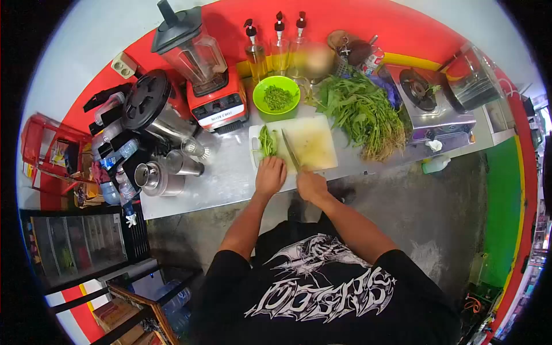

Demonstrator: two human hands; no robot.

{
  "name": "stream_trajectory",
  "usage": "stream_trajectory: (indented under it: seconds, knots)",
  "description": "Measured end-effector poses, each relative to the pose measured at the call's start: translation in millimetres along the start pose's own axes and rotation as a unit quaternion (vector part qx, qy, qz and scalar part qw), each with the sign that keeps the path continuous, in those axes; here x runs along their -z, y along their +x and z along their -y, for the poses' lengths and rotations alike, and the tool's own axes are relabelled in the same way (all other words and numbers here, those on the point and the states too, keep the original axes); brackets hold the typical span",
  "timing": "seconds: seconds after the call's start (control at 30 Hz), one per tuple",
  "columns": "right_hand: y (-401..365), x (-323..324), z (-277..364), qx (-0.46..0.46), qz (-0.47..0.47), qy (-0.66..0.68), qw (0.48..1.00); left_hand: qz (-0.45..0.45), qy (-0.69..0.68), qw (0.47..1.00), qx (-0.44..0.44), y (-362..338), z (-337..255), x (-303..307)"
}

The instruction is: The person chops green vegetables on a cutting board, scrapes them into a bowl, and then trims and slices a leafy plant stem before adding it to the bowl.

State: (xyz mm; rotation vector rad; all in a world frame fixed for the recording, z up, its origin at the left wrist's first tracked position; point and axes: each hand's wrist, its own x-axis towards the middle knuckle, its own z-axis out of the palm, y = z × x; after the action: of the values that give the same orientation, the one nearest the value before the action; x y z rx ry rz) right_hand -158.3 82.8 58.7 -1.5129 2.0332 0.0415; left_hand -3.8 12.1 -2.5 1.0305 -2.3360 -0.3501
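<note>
A white cutting board (315, 135) lies on the metal table, its middle stained yellowish. My right hand (311, 186) is closed around the handle of a knife (291, 148), whose blade points away from me over the board. At the board's near left, my left hand (270, 174) has its fingers together, pressed on the near end of a small bunch of green stems (267, 141). Just behind the board stands a bright green bowl (276, 112) with chopped greens (278, 98) inside.
Right of the board lies a big heap of leafy greens with roots (368, 118), beside a gas stove (443, 123). Left are a red blender (217, 103), a steel pot (167, 118) and metal cups (183, 163). Pump bottles (280, 52) line the wall.
</note>
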Motion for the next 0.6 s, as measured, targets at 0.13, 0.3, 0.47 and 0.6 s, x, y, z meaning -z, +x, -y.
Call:
stream_trajectory:
  seconds: [0.13, 0.3, 0.47, 0.6]
  knots:
    - [18.8, -0.1, -37.9, -0.018, -0.037, -0.021, 0.999, -0.004, 0.003, 1.000, -0.024, 4.5, 0.4, -0.6]
    - [19.6, 26.5, -59.5, 0.000, -0.057, 0.019, 0.998, -0.015, -0.013, 1.000, -0.003, 19.8, -8.0, -15.1]
    - [10.1, 29.6, -40.2, 0.038, -0.099, 0.046, 0.993, -0.022, -0.010, 0.999, 0.040, 25.4, -16.4, -23.7]
    - [14.7, 11.9, -31.2, 0.067, -0.076, 0.053, 0.993, -0.013, -0.006, 0.999, 0.050, 23.4, -12.7, -22.7]
